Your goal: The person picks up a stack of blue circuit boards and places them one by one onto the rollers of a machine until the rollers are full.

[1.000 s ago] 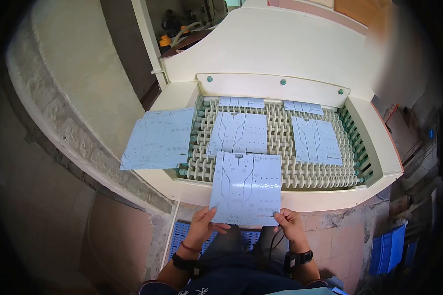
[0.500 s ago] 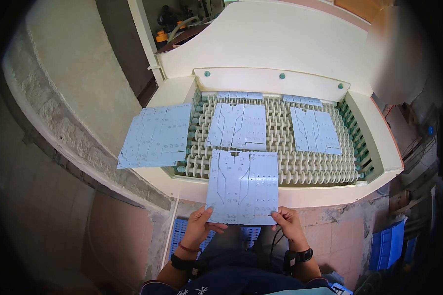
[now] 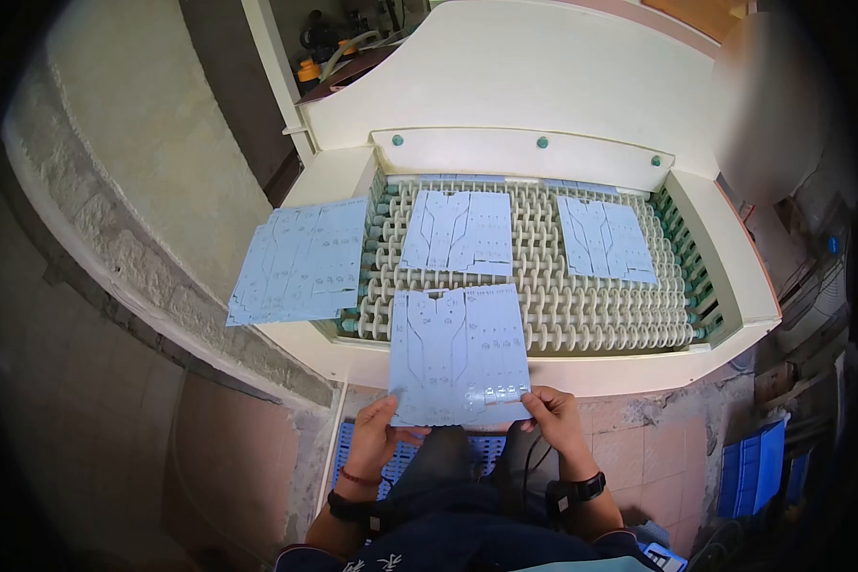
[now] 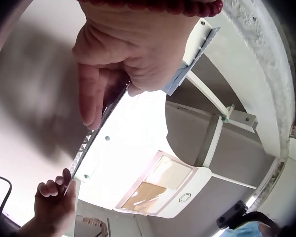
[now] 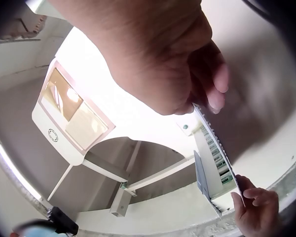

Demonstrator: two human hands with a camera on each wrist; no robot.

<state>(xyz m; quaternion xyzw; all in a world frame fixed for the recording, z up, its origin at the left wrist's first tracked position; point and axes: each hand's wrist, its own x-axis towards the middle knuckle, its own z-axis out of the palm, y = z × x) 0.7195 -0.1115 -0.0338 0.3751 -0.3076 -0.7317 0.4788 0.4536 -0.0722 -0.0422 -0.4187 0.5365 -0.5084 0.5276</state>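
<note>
A thin, pale blue circuit board (image 3: 458, 353) with dark slots and small printed marks is held level in front of the body, its far edge overlapping the near rollers in the head view. My left hand (image 3: 374, 429) pinches its near left corner, thumb on top and fingers beneath. At the near right corner my right hand (image 3: 558, 419) grips it the same way. Both wrist views show the board edge-on between the hands. Two similar boards, a left one (image 3: 462, 234) and a right one (image 3: 607, 238), lie flat on the conveyor rollers (image 3: 543, 310).
A stack of boards (image 3: 300, 262) sits on the machine's left ledge. Behind the rollers rises a large cream machine hood (image 3: 524, 76), with further boards partly under its front edge. A plastered wall (image 3: 153, 124) stands at left. On the floor are a blue crate (image 3: 748, 467) and blue slatted plastic (image 3: 348, 458).
The boards on the rollers have moved away toward the hood, and the farthest ones have slipped mostly under it. The held board has shifted slightly left; both hands keep their grip.
</note>
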